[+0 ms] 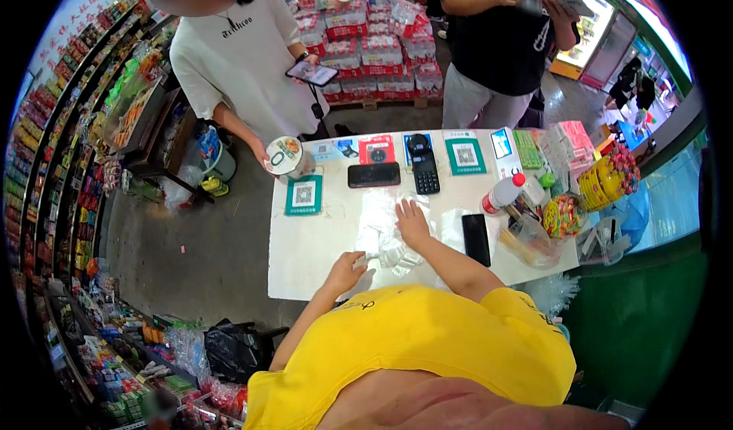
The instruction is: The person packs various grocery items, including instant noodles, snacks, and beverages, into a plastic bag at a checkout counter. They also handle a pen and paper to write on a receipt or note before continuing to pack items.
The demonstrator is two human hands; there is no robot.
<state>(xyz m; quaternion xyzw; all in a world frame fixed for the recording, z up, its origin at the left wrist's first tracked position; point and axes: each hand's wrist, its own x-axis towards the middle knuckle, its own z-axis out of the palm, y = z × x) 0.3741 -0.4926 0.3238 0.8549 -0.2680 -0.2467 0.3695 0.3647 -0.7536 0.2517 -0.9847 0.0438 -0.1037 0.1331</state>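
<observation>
On the white counter (303,258) before me lies a rumpled pile of clear plastic bags (378,224). My right hand (412,224) rests flat on their right part, fingers slightly spread. Just left of the pile, my left hand (346,271) hovers or rests at its near edge, thumb and forefinger apart, with nothing visible in it. Beyond the bags lie a dark smartphone (374,175) and a black payment terminal (425,169) with a keypad. Another black smartphone (476,239) lies to the right of my right forearm.
Across the counter, a person in a white shirt (240,57) touches an instant noodle cup (286,157) and holds a phone (312,72). Another person in black (492,35) stands opposite. Code placards (304,195), a bottle (503,193) and candy tubs (564,216) stand around the counter.
</observation>
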